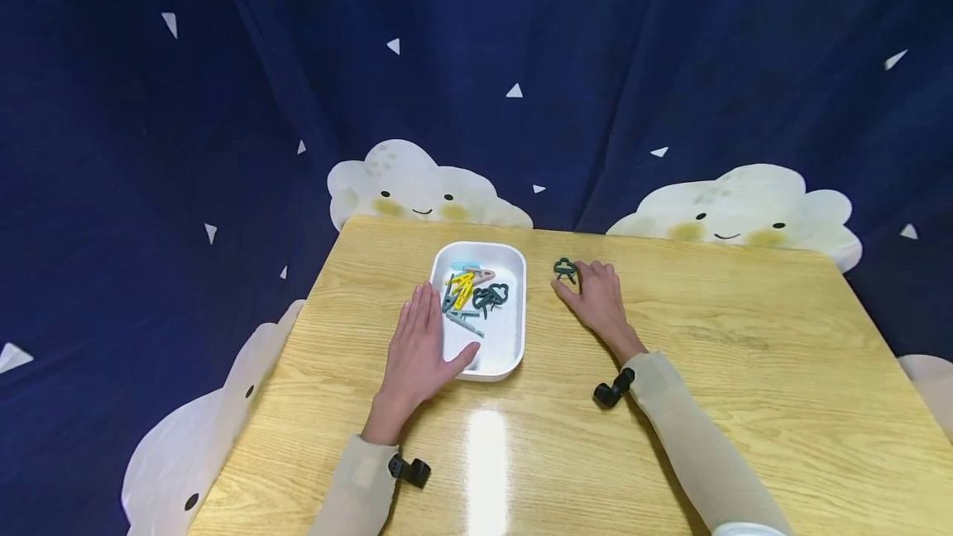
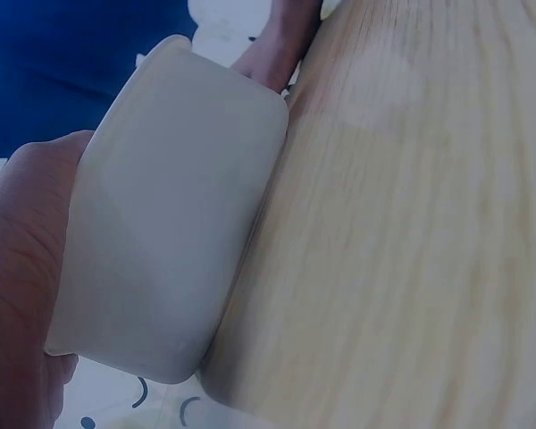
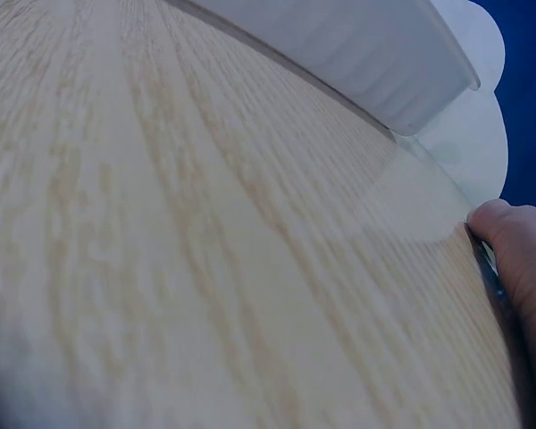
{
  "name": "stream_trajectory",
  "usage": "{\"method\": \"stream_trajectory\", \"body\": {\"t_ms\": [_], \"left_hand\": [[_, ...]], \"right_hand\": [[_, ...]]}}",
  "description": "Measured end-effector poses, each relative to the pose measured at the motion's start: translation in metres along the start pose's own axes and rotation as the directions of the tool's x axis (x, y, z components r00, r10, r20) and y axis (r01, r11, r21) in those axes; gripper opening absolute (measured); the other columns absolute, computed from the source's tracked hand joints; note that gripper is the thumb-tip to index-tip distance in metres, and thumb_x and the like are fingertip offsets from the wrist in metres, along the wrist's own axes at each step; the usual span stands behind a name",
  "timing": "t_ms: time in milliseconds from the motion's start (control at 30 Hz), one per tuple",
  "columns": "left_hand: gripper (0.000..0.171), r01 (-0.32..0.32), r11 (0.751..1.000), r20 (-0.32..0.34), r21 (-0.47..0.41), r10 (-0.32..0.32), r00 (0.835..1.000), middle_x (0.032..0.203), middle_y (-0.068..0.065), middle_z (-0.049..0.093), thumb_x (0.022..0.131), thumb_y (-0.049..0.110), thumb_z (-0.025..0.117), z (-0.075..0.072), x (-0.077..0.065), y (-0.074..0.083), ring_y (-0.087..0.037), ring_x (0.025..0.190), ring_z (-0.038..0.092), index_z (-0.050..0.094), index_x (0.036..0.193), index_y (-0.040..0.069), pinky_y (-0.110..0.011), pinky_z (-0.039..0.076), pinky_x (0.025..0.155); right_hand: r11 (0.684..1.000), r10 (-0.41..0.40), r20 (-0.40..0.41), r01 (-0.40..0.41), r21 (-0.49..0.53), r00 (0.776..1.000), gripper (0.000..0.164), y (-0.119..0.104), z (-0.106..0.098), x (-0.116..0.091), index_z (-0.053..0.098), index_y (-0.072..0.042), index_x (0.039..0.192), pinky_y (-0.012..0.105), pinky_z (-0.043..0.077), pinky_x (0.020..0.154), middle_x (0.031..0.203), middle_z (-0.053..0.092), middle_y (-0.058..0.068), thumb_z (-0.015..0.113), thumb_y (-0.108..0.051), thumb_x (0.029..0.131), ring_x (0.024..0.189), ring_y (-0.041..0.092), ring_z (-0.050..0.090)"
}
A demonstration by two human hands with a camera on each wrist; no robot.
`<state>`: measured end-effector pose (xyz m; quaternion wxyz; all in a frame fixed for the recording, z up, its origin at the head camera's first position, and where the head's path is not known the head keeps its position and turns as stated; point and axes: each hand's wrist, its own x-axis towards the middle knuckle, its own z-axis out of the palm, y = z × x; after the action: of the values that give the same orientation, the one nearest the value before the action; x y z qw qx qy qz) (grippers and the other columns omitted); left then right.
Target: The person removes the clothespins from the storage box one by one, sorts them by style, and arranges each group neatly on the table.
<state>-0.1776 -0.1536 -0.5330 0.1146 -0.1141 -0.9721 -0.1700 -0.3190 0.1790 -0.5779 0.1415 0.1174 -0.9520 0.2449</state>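
Note:
A dark green cloud-shaped clip is on the wooden table, just right of a white plastic tub. My right hand has it between thumb and index finger, fingertips right at its edges. In the right wrist view the thumb shows low at the table. My left hand lies along the tub's left side, fingers straight and thumb reaching over the near part. Inside the tub are more dark green clips, yellow clothespins, a pink clothespin and grey-green clothespins.
The wooden table extends to both sides of the tub and toward me. A dark blue curtain with white triangles and smiling clouds hangs behind the table's far edge. Each wrist carries a small black camera.

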Motion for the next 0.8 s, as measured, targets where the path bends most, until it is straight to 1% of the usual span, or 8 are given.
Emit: {"method": "stream_trajectory", "body": {"t_ms": [133,233,367,467,700,800], "left_hand": [[0.115,-0.006,1.0,-0.007,0.009,0.006,1.0,0.172,-0.025,0.014,0.092,0.077,0.051,0.0019,-0.0005,-0.0003,-0.036,0.161,0.01,0.02,0.162,-0.009,-0.044,0.008,0.132],[0.115,0.0,1.0,-0.004,0.011,0.0,1.0,0.172,-0.025,0.016,0.092,0.077,0.05,0.0019,-0.0001,-0.0002,-0.036,0.161,0.012,0.02,0.162,-0.008,-0.043,0.008,0.132],[0.115,0.005,1.0,0.004,0.01,-0.005,1.0,0.172,-0.024,0.013,0.092,0.078,0.05,0.001,0.0005,-0.0005,-0.034,0.161,0.009,0.018,0.162,-0.008,-0.042,0.006,0.132],[0.115,0.005,1.0,0.002,0.009,-0.005,1.0,0.172,-0.025,0.014,0.092,0.078,0.05,0.0008,0.0008,-0.001,-0.033,0.162,0.007,0.018,0.162,-0.008,-0.042,0.006,0.132],[0.114,-0.009,1.0,-0.018,0.016,0.009,1.0,0.171,-0.026,0.017,0.092,0.077,0.05,0.0013,0.0012,-0.0011,-0.038,0.16,0.015,0.022,0.161,-0.009,-0.045,0.01,0.132],[0.115,-0.004,1.0,-0.011,0.011,0.004,1.0,0.171,-0.026,0.017,0.092,0.078,0.05,0.0015,0.0009,-0.001,-0.036,0.161,0.012,0.021,0.161,-0.009,-0.044,0.01,0.132]], "right_hand": [[1.0,0.009,0.01,-0.009,-0.001,1.0,0.072,0.001,0.0007,-0.0016,0.063,0.009,0.135,0.05,0.04,0.086,0.105,0.063,0.023,0.068,-0.052,0.097,0.095,0.039,0.048],[1.0,0.013,0.009,-0.013,0.0,1.0,0.072,0.0008,0.0006,-0.0012,0.062,0.009,0.135,0.051,0.04,0.087,0.107,0.063,0.024,0.068,-0.051,0.097,0.096,0.039,0.048],[1.0,0.017,0.007,-0.017,-0.007,1.0,0.073,-0.0008,0.0002,-0.0001,0.061,0.008,0.136,0.05,0.04,0.087,0.106,0.062,0.023,0.068,-0.052,0.097,0.095,0.038,0.047],[1.0,0.017,0.0,-0.017,-0.004,1.0,0.074,-0.0022,-0.0001,0.0002,0.061,0.008,0.137,0.049,0.039,0.085,0.104,0.061,0.022,0.069,-0.053,0.096,0.094,0.038,0.045],[0.999,0.013,-0.039,-0.012,0.032,0.999,0.07,-0.0011,-0.0006,-0.0012,0.061,0.007,0.137,0.048,0.039,0.083,0.104,0.061,0.021,0.071,-0.049,0.095,0.095,0.037,0.045],[0.999,0.017,-0.041,-0.015,0.04,0.999,0.07,-0.0011,-0.0009,-0.0019,0.061,0.006,0.137,0.048,0.038,0.084,0.105,0.061,0.022,0.071,-0.048,0.095,0.095,0.037,0.045]]}}
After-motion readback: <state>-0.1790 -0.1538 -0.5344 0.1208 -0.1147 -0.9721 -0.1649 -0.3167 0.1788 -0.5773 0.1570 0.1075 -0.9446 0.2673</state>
